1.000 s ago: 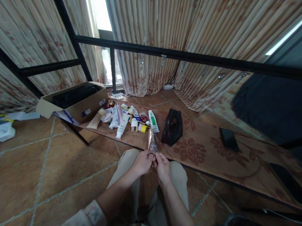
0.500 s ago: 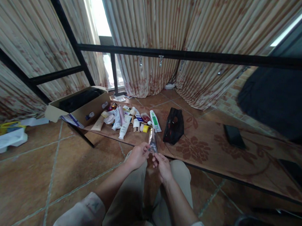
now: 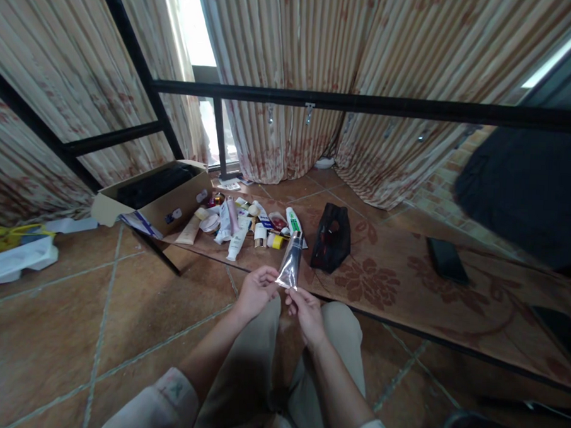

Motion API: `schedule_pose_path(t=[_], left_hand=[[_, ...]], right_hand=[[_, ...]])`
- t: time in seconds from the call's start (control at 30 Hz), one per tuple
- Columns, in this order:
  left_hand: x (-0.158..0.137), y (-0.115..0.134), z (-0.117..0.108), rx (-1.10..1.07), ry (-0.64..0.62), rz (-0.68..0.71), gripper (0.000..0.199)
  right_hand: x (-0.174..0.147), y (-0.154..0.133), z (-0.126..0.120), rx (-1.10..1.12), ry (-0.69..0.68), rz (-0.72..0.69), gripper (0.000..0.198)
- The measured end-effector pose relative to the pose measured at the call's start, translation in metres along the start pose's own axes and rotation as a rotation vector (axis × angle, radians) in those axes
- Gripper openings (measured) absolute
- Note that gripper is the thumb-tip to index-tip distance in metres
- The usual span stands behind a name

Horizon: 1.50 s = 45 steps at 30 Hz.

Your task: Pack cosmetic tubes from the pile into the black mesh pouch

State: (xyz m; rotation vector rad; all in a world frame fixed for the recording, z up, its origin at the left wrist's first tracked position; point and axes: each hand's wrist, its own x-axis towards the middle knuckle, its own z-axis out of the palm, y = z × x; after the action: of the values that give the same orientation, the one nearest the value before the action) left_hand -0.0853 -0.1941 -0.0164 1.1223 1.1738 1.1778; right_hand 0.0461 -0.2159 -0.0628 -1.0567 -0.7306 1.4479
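A shiny silver squeeze tube point(image 3: 290, 263) is raised in front of my knees, its narrow cap end pointing away from me. My right hand point(image 3: 306, 313) pinches the flat crimped end between thumb and fingers. At the left corner of that same end, the fingertips of my left hand point(image 3: 257, 293) close on the edge. Just behind the tube lies a white and green tube point(image 3: 293, 219), partly covered by it. A black mesh bag point(image 3: 330, 238) stands to the right on the low cloth-covered table point(image 3: 372, 278).
Several cosmetics lie heaped on the table's left part, among them a white tube point(image 3: 237, 240), a beige tube point(image 3: 189, 230) and a yellow-capped jar point(image 3: 275, 241). An open cardboard box point(image 3: 174, 212) sits at the left end. A dark phone point(image 3: 447, 260) lies right. A black rail point(image 3: 272, 95) crosses behind.
The silver tube has turned in my hands and now shows a brighter, plainer face. My left fingers have loosened and shifted toward its corner. The view has moved slightly left.
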Motion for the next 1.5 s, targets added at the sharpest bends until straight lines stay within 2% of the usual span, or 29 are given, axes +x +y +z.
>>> schedule_pose_path(t=[0.2,0.4,0.53,0.7,0.8,1.0,1.23,1.5], left_hand=[[-0.01,0.0,-0.002,0.003,0.018,0.034,0.015],[-0.017,-0.008,-0.008,0.089,-0.129,0.034,0.029],[-0.017,-0.013,-0.012,0.173,-0.175,0.059,0.037],[-0.017,-0.013,-0.01,0.272,-0.248,0.056,0.023],[-0.02,-0.013,-0.007,0.315,-0.256,0.041,0.026],[-0.028,-0.012,0.001,0.229,-0.223,-0.006,0.034],[-0.03,-0.013,0.005,0.237,-0.196,0.019,0.029],[-0.022,-0.017,-0.006,0.163,-0.319,-0.039,0.035]], right_hand=[[-0.002,-0.002,0.002,0.007,0.006,-0.026,0.033],[-0.001,-0.005,0.003,0.072,0.027,-0.031,0.036],[-0.002,-0.006,0.003,0.076,0.005,-0.031,0.035],[-0.004,-0.006,0.002,0.05,-0.04,-0.029,0.032],[-0.005,-0.005,0.001,0.026,-0.064,-0.032,0.032],[-0.005,-0.003,-0.001,0.009,-0.092,-0.041,0.034],[-0.006,-0.003,-0.001,0.015,-0.105,-0.05,0.032],[-0.005,-0.002,-0.001,0.012,-0.102,-0.032,0.032]])
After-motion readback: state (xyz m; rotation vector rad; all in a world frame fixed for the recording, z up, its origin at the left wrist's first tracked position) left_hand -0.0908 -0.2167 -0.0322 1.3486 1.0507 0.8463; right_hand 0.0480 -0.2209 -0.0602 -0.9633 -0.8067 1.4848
